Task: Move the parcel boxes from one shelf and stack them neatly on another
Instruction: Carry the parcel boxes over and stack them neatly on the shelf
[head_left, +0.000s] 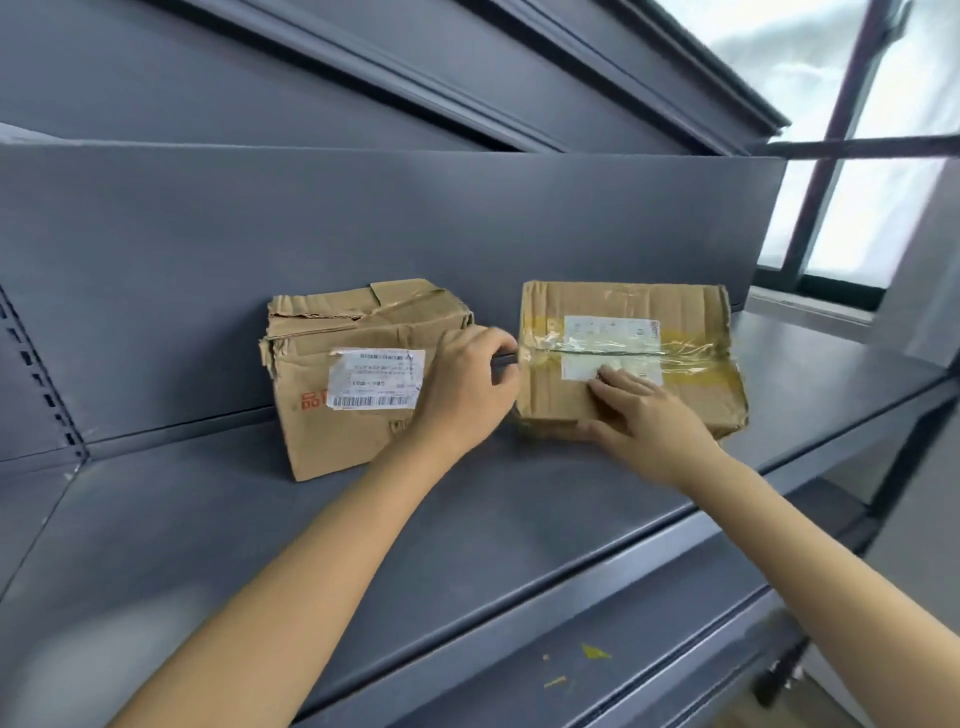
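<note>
Two worn cardboard parcel boxes sit side by side on a dark grey shelf (218, 519). The left box (332, 332) is taller and crumpled, with a white barcode label on its front. The right box (691, 322) is flatter, with a white label under clear and yellow tape. My left hand (462, 389) reaches in front of the left box, its fingers curled into the narrow gap against the right box's left edge. My right hand (644, 415) lies flat on top of the right box, fingers straight, thumb down along its front lower edge.
The shelf's back panel (363, 218) rises right behind the boxes, and another shelf (467, 62) hangs overhead. A lower shelf (597, 670) below the front edge holds a few yellow scraps. A window (857, 208) is at the right.
</note>
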